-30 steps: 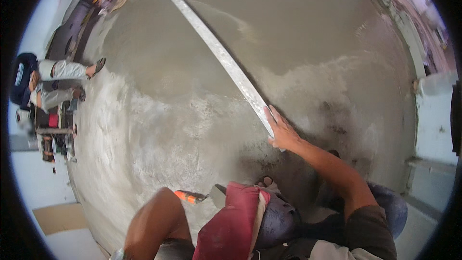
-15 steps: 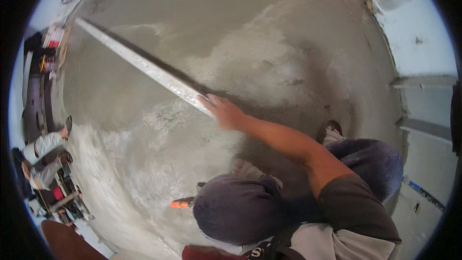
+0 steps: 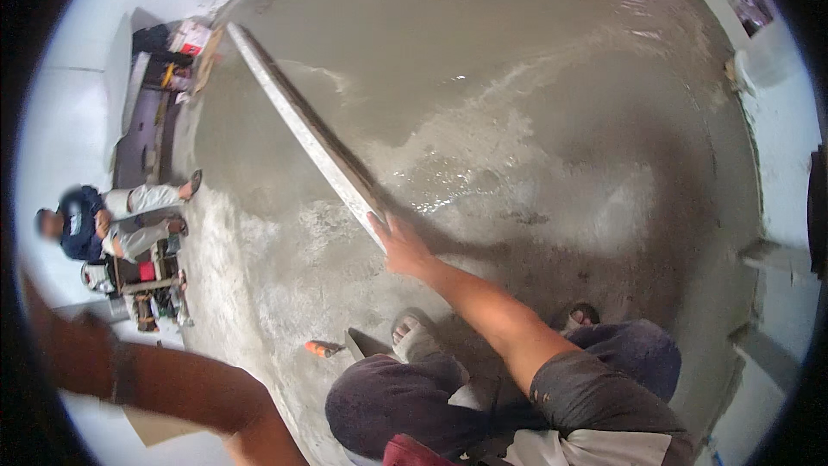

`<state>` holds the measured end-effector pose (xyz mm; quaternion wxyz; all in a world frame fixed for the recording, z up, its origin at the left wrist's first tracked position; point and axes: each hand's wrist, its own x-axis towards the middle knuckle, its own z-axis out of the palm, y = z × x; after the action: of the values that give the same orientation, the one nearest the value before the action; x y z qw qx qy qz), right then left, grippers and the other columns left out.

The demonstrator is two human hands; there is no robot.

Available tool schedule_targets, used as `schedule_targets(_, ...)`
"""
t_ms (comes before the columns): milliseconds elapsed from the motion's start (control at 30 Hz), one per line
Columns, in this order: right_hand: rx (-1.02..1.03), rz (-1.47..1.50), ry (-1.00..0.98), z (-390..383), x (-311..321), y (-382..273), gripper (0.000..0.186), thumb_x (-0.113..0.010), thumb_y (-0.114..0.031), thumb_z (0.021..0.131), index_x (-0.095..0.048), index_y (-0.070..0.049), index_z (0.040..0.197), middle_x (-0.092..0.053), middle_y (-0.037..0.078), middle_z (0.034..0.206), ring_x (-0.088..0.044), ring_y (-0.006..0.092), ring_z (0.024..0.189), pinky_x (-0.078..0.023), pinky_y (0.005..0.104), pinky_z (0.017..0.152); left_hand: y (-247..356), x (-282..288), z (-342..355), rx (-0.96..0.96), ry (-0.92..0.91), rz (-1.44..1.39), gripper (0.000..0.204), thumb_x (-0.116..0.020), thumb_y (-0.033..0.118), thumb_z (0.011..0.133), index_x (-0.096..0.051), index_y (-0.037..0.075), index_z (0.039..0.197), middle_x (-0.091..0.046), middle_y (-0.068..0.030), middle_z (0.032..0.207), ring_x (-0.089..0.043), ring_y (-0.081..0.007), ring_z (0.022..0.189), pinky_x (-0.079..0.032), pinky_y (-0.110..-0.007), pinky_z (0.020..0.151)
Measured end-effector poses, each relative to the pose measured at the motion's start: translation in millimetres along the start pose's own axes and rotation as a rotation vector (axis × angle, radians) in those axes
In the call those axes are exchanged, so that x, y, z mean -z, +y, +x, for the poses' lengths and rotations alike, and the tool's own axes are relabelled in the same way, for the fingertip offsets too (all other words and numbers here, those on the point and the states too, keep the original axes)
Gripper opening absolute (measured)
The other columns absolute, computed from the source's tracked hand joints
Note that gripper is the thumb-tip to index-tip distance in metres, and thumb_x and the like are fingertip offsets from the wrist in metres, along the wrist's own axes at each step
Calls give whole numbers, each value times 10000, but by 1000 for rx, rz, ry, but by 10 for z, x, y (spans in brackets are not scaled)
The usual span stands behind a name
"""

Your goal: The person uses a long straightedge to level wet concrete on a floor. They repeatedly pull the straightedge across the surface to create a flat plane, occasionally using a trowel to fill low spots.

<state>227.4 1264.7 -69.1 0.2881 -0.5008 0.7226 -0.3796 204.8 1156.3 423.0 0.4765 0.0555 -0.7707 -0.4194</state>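
Note:
A long pale straightedge (image 3: 306, 135) lies diagonally over wet grey screed (image 3: 483, 26). My right hand (image 3: 398, 246) grips its near end, fingers over the bar. My left hand (image 3: 65, 328) is raised at the far left rim beside my banded wrist, dim and partly cut off, so its fingers are unclear. An orange-handled trowel (image 3: 322, 349) lies by my left foot. My knees in dark trousers are bent at the bottom, with red cloth (image 3: 405, 453) below them.
A seated person (image 3: 82, 220) in a dark top and pale trousers is at the left among tools (image 3: 151, 276). Boxes (image 3: 191, 39) stand at the back left wall. A pale wall with ledges (image 3: 772, 345) borders the screed on the right.
The straightedge's far end swung left, then back partly right; its near end shifted left with my right hand. My left arm rose toward the left rim. The view has turned.

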Motion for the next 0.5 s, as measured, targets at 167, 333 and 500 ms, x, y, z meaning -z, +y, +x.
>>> schedule_targets(167,66,131,87,-52,-63,-40,943,-655,-33,701,-183,-105,1514,-253,303,1472,-331,448,1328,-316,461,1093,-899,-154,-438,-2,-124,895,243,-544,208,965,-647,23,1084,-647,-94,1065,-603,-189,1009,-482,-326,874)
schedule_targets(333,127,229,90,-11,-65,-80,885,-597,19,696,-215,-51,1490,-244,307,1476,-293,464,1348,-297,459,1111,-2538,368,-1623,588,-13,664,417,-710,307,868,-611,-9,1121,-645,-148,1089,-626,-224,1026,-501,-346,851)
schedule_targets(500,52,161,-21,-53,-8,-35,1035,-690,-37,675,-103,-99,1525,-195,319,1487,-257,501,1357,-274,497,1117,-3853,484,-2594,828,-11,856,741,-753,363,802,-440,-32,1346,-475,-264,1358,-464,-362,1277,-390,-423,1045)
